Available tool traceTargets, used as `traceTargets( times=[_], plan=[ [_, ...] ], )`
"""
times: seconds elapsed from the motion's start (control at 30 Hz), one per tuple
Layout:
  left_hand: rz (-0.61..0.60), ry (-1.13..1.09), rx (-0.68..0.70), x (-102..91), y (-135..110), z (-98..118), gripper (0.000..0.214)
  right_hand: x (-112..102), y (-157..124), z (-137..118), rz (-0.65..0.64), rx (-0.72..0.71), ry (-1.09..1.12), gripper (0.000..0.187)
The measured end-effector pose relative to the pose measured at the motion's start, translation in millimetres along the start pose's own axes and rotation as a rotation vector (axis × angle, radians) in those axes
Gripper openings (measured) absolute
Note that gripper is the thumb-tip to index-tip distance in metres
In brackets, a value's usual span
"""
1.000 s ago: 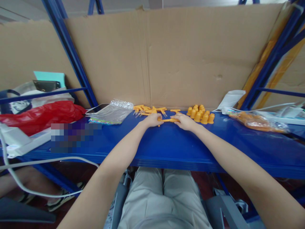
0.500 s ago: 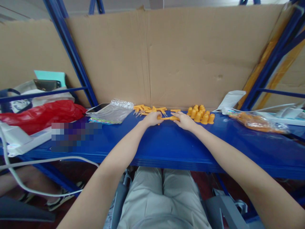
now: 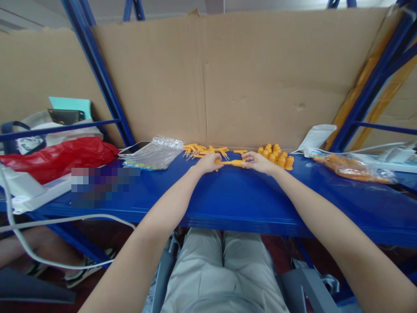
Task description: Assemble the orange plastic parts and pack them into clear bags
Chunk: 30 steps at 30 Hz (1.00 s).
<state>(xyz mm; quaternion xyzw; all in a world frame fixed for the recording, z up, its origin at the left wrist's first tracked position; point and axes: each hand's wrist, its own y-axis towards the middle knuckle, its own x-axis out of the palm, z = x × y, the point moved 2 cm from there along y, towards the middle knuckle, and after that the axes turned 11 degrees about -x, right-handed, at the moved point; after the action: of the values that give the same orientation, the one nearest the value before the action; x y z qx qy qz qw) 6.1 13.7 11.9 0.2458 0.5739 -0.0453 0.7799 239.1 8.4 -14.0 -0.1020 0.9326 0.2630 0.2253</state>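
My left hand (image 3: 209,163) is closed around the handle end of an orange plastic corkscrew (image 3: 236,163), held level just above the table. Its stem points right and widens towards the far end. No metal spiral shows on this piece. With bent fingers, my right hand (image 3: 258,162) pinches the right end of the corkscrew. Behind my left hand lies a pile of orange T-shaped corkscrews (image 3: 198,150) with bare metal spirals. Beside my right hand stand several orange bell-shaped caps (image 3: 280,160), partly hidden by the hand. A loose orange stick (image 3: 240,151) lies between the two groups.
A blue table (image 3: 228,200) has a cardboard sheet (image 3: 260,78) upright behind it. Clear plastic bags (image 3: 156,153) lie to the left, near a red bag (image 3: 65,158). A bag of orange parts (image 3: 355,167) lies right. A white cable (image 3: 65,219) hangs at left.
My right hand has shifted slightly right and changed its finger position on the corkscrew's right end, uncovering more of it. My left hand has stayed put.
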Motion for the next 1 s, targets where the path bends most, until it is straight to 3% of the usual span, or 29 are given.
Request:
traceTargets(
  times=[0.1,0.23,0.37,0.47,0.6,0.8,1.0],
  plan=[
    [0.002,-0.007,0.004,1.2,0,0,0.019,4,-2,-13,-0.006,0.126,0.044,0.013],
    [-0.005,-0.014,0.002,1.3,0,2,0.019,6,-4,-23,0.017,0.224,-0.019,0.022],
    [-0.037,-0.053,-0.016,0.6,-1,3,0.02,4,-8,-23,-0.048,0.213,0.01,0.014],
    [-0.029,-0.063,-0.02,-0.1,-1,4,0.019,2,-11,-23,-0.094,0.189,0.027,0.023],
    [-0.022,-0.08,-0.029,-0.5,-1,4,0.021,3,-13,-28,-0.077,0.211,0.043,0.01],
    [0.029,-0.045,-0.001,-0.2,-1,3,0.021,6,-10,-30,-0.072,0.25,0.026,0.045],
    [0.012,-0.08,-0.017,0.3,-1,3,0.02,6,-8,-24,-0.07,0.216,0.058,0.038]
  ],
)
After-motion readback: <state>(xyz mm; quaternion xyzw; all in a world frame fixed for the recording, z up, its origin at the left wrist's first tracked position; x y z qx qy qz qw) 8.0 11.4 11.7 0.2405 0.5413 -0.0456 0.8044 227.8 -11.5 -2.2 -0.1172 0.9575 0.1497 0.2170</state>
